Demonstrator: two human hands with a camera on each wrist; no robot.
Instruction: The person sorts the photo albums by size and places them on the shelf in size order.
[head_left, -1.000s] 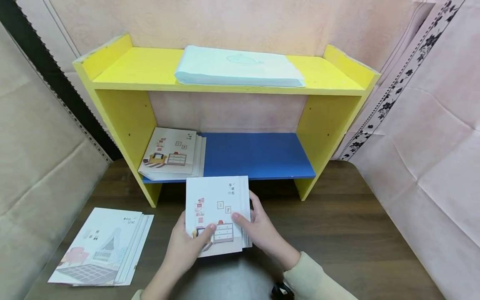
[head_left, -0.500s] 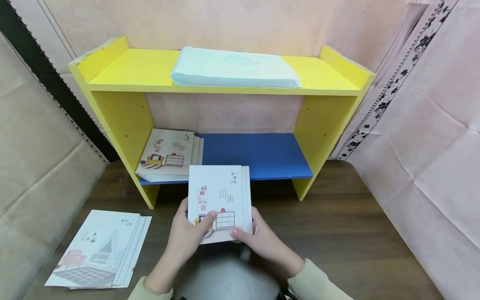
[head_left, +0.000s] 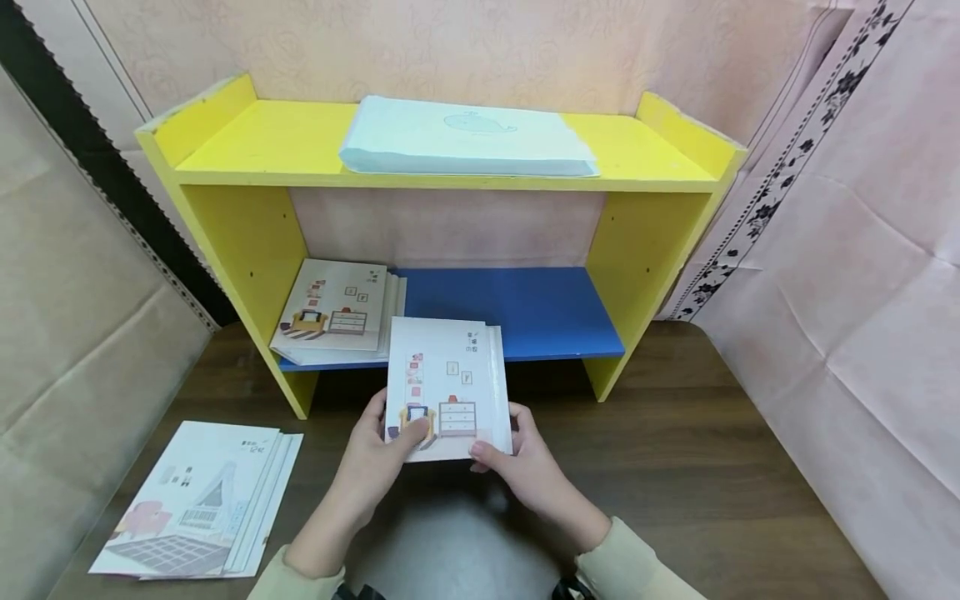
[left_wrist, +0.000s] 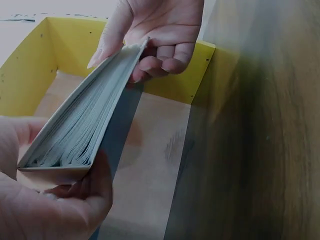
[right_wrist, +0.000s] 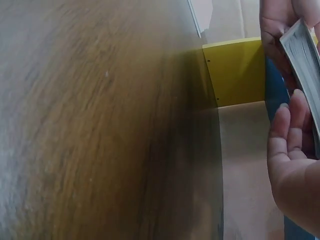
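Note:
Both hands hold a small stack of white notebooks [head_left: 442, 387] in front of the shelf's lower board. The top cover shows a dresser and other furniture. My left hand [head_left: 375, 458] grips the left side, its thumb across the cover. On the right edge my right hand [head_left: 528, 458] grips the stack, thumb at the lower right corner. In the left wrist view the page edges [left_wrist: 85, 115] lie between the covers, with the left hand [left_wrist: 60, 200] below and the right hand [left_wrist: 165, 35] above. The right wrist view catches only part of the stack [right_wrist: 304, 65].
A yellow shelf unit [head_left: 225, 250] with a blue lower board [head_left: 510, 308] stands ahead. Similar notebooks [head_left: 330, 304] lie at the board's left end. A folded pale-blue cloth-like item [head_left: 465, 137] is on top. More notebooks [head_left: 195, 500] lie on the wood-grain surface [head_left: 712, 467], front left.
The held notebooks have moved up and slightly right, closer to the shelf. Their fanned right edges have drawn closer together. My right hand has slid toward the stack's lower corner.

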